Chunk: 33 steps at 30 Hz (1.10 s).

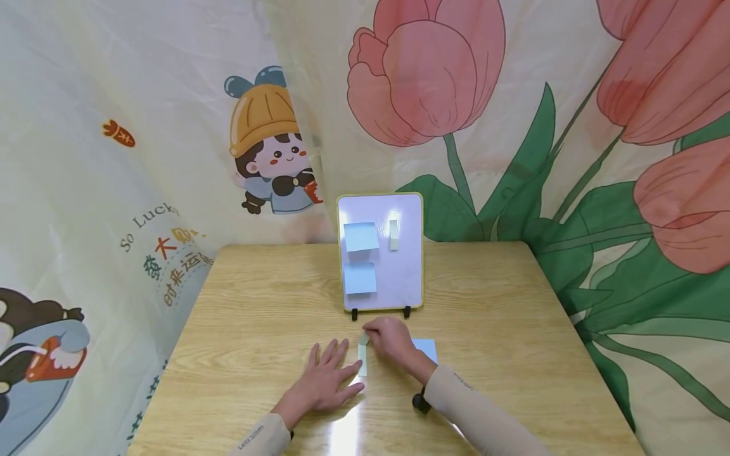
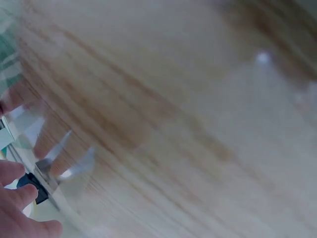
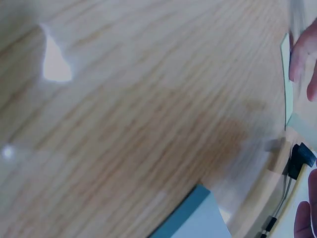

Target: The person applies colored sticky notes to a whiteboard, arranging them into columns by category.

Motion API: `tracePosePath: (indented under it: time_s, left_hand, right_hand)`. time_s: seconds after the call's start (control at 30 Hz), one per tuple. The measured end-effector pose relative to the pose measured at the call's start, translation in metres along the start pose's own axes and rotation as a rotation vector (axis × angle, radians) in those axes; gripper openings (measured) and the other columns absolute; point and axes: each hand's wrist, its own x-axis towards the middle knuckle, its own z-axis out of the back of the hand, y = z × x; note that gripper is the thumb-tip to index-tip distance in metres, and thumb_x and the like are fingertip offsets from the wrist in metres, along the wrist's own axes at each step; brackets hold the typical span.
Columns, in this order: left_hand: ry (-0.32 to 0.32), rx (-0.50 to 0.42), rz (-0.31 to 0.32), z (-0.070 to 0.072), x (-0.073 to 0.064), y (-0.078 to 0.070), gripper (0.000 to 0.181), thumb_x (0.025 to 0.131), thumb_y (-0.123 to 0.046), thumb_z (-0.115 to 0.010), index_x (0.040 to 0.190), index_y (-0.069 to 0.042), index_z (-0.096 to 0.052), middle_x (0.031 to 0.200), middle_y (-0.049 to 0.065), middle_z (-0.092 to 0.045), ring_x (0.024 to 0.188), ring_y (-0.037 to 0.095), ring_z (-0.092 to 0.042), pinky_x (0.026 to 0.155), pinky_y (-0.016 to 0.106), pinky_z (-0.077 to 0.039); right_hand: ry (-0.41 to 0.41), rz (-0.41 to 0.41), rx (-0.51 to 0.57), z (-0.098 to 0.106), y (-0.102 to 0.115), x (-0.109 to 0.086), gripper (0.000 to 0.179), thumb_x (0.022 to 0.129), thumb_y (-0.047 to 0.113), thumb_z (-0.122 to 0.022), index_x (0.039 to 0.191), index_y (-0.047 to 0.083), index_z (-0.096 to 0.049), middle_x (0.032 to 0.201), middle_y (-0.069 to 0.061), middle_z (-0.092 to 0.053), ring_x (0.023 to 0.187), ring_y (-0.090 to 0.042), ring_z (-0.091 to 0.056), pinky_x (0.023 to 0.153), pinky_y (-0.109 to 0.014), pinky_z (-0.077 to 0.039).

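Observation:
A narrow pale green sticky-note strip [image 1: 362,364] lies upright on the wooden table, in front of a small whiteboard [image 1: 396,278]. At its far end my right hand [image 1: 393,342] pinches a pale green strip [image 1: 364,338] between thumb and fingers, lifted at an angle in the right wrist view. Spread flat beside it on the left, my left hand [image 1: 324,382] has its index fingertip at the lower strip's edge. Beneath the right wrist sits a blue sticky-note pad [image 1: 425,348], partly hidden by the forearm. Only the fingers [image 2: 22,196] of the left hand show in the left wrist view.
On the whiteboard are two blue sticky notes [image 1: 360,237] at left and one pale green strip [image 1: 393,235] at right. Black feet [image 1: 407,311] hold the board up. A printed cloth [image 1: 331,126] hangs behind the table [image 1: 256,291].

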Motion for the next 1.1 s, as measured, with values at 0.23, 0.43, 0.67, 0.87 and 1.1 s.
tracePosePath:
  time_s: [0.23, 0.43, 0.67, 0.87, 1.1]
  left_hand:
    - [0.007, -0.008, 0.007, 0.001, 0.001, -0.002, 0.063, 0.098, -0.069, -0.026, 0.147, -0.035, -0.047, 0.165, 0.014, -0.019, 0.151, 0.039, -0.017, 0.116, 0.070, -0.008]
    - [0.005, -0.011, -0.005, 0.003, 0.000, -0.003, 0.066, 0.098, -0.070, -0.024, 0.147, -0.033, -0.048, 0.164, 0.016, -0.020, 0.151, 0.041, -0.018, 0.115, 0.071, -0.009]
    - [0.005, -0.003, -0.012, 0.003, -0.001, -0.002, 0.066, 0.098, -0.070, -0.022, 0.146, -0.033, -0.049, 0.164, 0.015, -0.019, 0.151, 0.040, -0.017, 0.116, 0.070, -0.008]
    - [-0.010, -0.031, -0.019, 0.005, -0.001, 0.000, 0.066, 0.098, -0.070, -0.024, 0.144, -0.032, -0.052, 0.165, 0.013, -0.020, 0.151, 0.039, -0.017, 0.117, 0.069, -0.007]
    - [-0.028, -0.076, -0.030, 0.009, 0.001, 0.001, 0.069, 0.098, -0.070, -0.024, 0.143, -0.027, -0.054, 0.165, 0.014, -0.019, 0.152, 0.039, -0.016, 0.117, 0.069, -0.008]
  right_hand:
    - [-0.017, -0.023, 0.011, 0.007, -0.001, 0.002, 0.014, 0.092, 0.016, -0.069, 0.102, 0.014, -0.080, 0.098, -0.001, -0.078, 0.089, -0.017, -0.074, 0.076, -0.033, -0.060]
    - [-0.027, -0.002, -0.009, 0.010, -0.003, 0.001, 0.015, 0.093, 0.016, -0.068, 0.104, 0.013, -0.079, 0.100, -0.002, -0.078, 0.091, -0.019, -0.074, 0.078, -0.035, -0.060]
    - [-0.020, 0.032, -0.004, 0.018, -0.004, -0.003, 0.015, 0.092, 0.012, -0.068, 0.102, 0.011, -0.079, 0.098, -0.004, -0.077, 0.090, -0.022, -0.072, 0.079, -0.038, -0.059]
    - [0.001, 0.024, -0.042, 0.031, -0.011, -0.005, 0.016, 0.090, 0.009, -0.068, 0.101, 0.012, -0.080, 0.097, -0.003, -0.078, 0.089, -0.020, -0.074, 0.075, -0.037, -0.060]
    - [0.007, 0.014, -0.092, 0.054, -0.024, -0.003, 0.014, 0.089, 0.010, -0.069, 0.095, 0.013, -0.081, 0.090, -0.002, -0.078, 0.081, -0.020, -0.074, 0.065, -0.037, -0.058]
